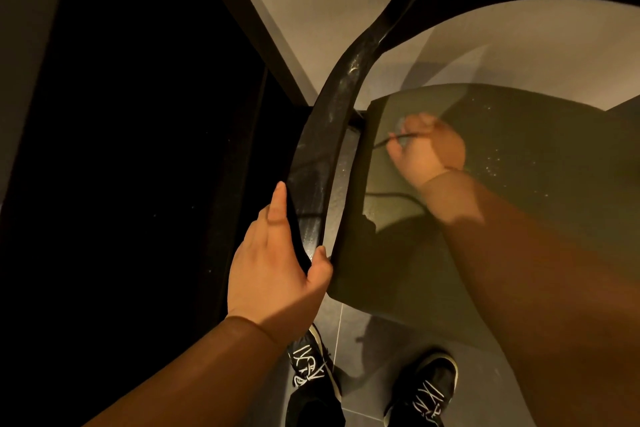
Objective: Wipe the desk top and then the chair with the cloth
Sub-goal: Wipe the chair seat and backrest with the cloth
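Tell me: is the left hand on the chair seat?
No, the left hand grips the black backrest, while the right hand is the one down on the seat.

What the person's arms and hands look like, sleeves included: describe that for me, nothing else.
Both hands are bare: the left hand and the right hand show no gloves, rings or watch. Snug brown long sleeves reach the wrists. The left sleeve ends in a plain cuff edge; the right sleeve is blurred by motion. No markings or logos show.
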`<state>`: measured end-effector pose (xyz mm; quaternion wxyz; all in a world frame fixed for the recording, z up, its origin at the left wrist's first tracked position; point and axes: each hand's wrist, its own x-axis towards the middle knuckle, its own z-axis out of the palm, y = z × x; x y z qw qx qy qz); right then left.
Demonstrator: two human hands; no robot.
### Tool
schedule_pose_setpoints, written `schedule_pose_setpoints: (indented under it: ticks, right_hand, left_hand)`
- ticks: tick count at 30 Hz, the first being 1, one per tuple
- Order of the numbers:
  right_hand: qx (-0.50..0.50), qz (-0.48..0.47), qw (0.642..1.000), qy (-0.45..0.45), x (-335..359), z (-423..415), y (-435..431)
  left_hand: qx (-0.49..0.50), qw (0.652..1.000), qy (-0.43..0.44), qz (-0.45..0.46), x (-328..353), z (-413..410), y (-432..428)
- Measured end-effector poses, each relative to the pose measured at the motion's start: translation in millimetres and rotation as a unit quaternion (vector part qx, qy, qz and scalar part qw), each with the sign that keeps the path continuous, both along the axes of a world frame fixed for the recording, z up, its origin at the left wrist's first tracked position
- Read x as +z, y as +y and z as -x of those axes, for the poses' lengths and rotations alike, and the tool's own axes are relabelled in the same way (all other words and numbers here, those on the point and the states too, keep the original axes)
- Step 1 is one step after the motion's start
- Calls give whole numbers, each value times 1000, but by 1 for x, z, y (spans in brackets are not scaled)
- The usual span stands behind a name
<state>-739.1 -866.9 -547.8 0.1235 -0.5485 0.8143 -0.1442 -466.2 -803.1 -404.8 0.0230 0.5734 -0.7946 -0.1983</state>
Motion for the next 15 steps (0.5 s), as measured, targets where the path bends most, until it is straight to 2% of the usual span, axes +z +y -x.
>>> schedule_pose_setpoints:
  ticks: [3, 6, 10, 12, 15]
  right_hand:
    - [98, -18, 995, -29, 7, -39, 17]
    - [207, -15, 978, -7, 1, -46, 21]
    - [159, -50, 986, 26, -10, -12, -16]
    - [119, -26, 991, 47, -8, -11, -23]
    - [103, -29, 994, 24, 5, -37, -8]
  left_hand:
    - [3, 1000, 1, -2, 3, 0, 0]
    - [7, 1000, 4, -6, 4, 0, 0]
    - [2, 1000, 7, 0, -1, -2, 1]
    - [2, 1000, 5, 2, -1, -3, 1]
    - [6, 1000, 0, 2, 1, -2, 1]
